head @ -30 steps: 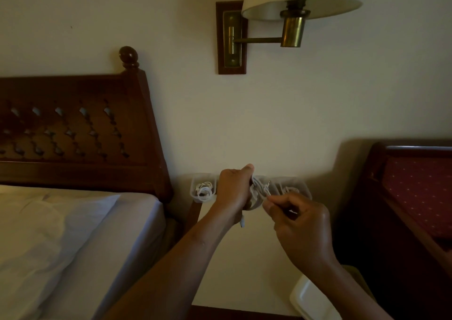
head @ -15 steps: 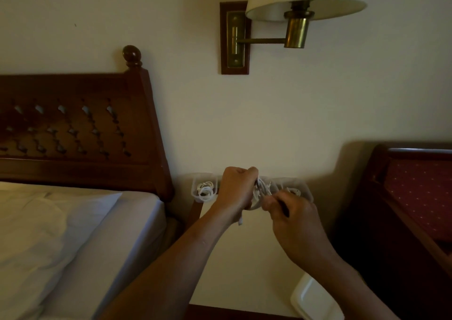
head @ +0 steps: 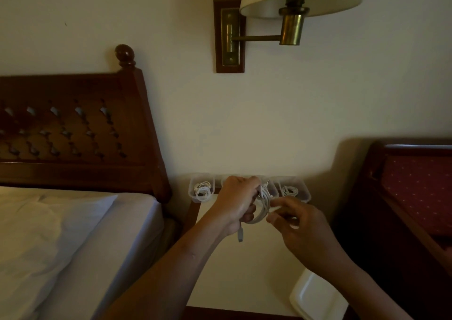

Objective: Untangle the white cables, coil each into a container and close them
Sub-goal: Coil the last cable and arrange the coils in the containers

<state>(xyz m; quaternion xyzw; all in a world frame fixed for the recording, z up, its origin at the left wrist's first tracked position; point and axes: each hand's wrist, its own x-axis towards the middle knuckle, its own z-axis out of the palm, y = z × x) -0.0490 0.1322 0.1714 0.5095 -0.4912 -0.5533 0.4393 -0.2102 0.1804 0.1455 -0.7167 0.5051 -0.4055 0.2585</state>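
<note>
Centrally in the frame, the left grip (head: 238,202) is curled round a coiled white cable (head: 263,208), held above the counter (head: 244,270). One plug end (head: 240,234) hangs loose beneath it. The right grip (head: 300,226) sits just right of the coil with thumb and fingers bent toward the loops. Whether it pinches the cable or only nears it cannot be told.

Behind them, three clear containers stand in a row against the wall. The left container (head: 193,192) holds a second cable (head: 203,190), coiled. The right container (head: 305,195) holds a third cable (head: 289,191). The middle container (head: 274,187) is mostly hidden behind the left grip.

A white lid (head: 315,295) lies at the counter's lower right corner. A bed (head: 73,234) with a carved headboard (head: 73,129) fills the left, and a wall lamp (head: 293,14) hangs at the top.
</note>
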